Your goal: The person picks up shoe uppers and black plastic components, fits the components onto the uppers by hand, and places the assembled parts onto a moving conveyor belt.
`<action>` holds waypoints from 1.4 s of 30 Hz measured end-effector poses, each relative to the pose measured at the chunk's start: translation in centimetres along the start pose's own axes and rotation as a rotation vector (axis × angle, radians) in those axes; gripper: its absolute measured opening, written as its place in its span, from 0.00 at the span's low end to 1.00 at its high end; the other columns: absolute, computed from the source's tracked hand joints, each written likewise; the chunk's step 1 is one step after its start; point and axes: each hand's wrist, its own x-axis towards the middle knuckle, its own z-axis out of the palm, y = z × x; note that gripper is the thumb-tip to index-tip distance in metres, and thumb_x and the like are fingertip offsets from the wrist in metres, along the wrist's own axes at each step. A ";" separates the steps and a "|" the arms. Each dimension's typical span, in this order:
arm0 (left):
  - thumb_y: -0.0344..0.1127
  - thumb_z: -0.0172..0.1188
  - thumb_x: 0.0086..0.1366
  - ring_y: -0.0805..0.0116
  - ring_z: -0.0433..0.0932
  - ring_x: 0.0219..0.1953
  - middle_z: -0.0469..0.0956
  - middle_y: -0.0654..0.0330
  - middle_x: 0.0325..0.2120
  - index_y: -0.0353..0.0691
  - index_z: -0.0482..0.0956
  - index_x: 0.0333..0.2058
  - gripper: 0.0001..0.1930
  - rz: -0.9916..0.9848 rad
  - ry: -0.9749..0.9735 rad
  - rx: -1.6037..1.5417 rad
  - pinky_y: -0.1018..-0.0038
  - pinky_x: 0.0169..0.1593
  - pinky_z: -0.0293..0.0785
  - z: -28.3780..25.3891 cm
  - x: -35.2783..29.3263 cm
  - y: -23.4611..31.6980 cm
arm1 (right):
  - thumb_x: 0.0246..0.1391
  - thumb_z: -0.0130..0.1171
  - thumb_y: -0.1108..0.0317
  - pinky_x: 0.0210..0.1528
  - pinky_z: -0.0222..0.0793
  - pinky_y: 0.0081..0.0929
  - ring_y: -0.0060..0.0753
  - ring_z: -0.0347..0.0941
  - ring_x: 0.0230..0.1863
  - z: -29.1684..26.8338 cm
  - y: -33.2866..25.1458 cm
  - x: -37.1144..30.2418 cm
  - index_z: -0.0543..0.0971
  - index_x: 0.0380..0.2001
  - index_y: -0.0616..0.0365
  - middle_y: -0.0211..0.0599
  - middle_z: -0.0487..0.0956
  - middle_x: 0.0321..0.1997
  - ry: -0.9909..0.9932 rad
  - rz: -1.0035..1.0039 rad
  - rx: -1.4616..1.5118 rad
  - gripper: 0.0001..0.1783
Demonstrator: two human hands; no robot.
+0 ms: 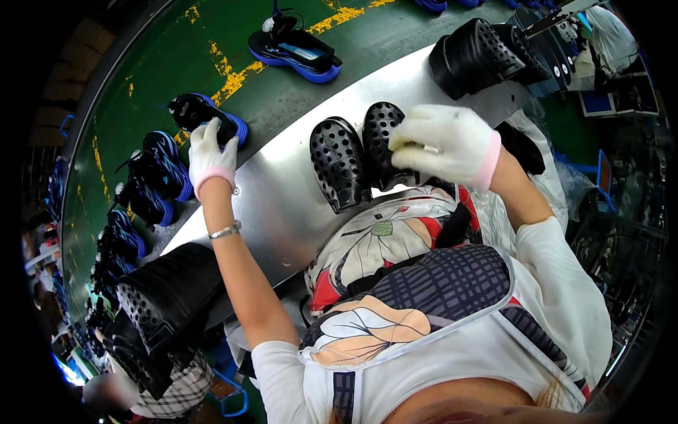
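Two black perforated shoe-shaped inserts lie side by side on the metal ledge before me, the left insert (pixel 339 157) lying free. My right hand (pixel 445 145), in a white glove with a pink cuff, curls its fingers over the edge of the right insert (pixel 381 138). Farther left, my gloved left hand (pixel 210 157) has its fingers and thumb on a black-and-blue sneaker (pixel 222 120) at the near edge of the green belt. The palm side of each hand is hidden.
More sneakers (pixel 166 162) line the green conveyor belt (pixel 162 60) on the left; another sneaker (pixel 296 53) sits farther along. Stacked black inserts stand at both ends of the metal ledge (pixel 272 205), a left stack (pixel 169 290) and a right stack (pixel 477 56). Another person's plaid clothing (pixel 173 389) shows lower left.
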 end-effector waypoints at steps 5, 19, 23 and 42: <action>0.39 0.64 0.56 0.52 0.72 0.51 0.73 0.51 0.49 0.45 0.77 0.49 0.21 0.151 0.274 -0.100 0.65 0.55 0.69 -0.5 -1.6 2.4 | 0.42 0.65 0.57 0.40 0.70 0.35 0.42 0.73 0.38 1.2 1.0 -1.3 0.77 0.35 0.53 0.36 0.75 0.35 0.039 -0.085 -0.149 0.17; 0.47 0.55 0.62 0.52 0.71 0.52 0.77 0.50 0.44 0.40 0.79 0.45 0.19 0.257 0.158 -0.621 0.62 0.55 0.67 -0.8 -5.6 6.8 | 0.31 0.60 0.77 0.38 0.66 0.30 0.43 0.67 0.33 -0.9 -3.8 -0.4 0.72 0.30 0.63 0.42 0.67 0.30 0.101 -0.075 0.051 0.16; 0.62 0.53 0.61 0.52 0.81 0.37 0.77 0.46 0.45 0.31 0.71 0.51 0.36 0.096 -0.478 -1.393 0.63 0.47 0.75 -6.4 -7.1 9.1 | 0.31 0.56 0.80 0.48 0.62 0.29 0.42 0.65 0.39 -0.6 -4.1 0.5 0.71 0.36 0.65 0.43 0.68 0.37 0.168 -0.133 0.129 0.21; 0.38 0.63 0.51 0.73 0.73 0.32 0.72 0.62 0.28 0.35 0.67 0.38 0.19 0.007 -0.273 -1.844 0.75 0.38 0.72 -4.8 -6.3 10.3 | 0.55 0.54 0.73 0.52 0.66 0.28 0.31 0.71 0.47 3.9 -1.9 5.9 0.70 0.52 0.67 0.40 0.74 0.50 0.114 0.036 0.238 0.21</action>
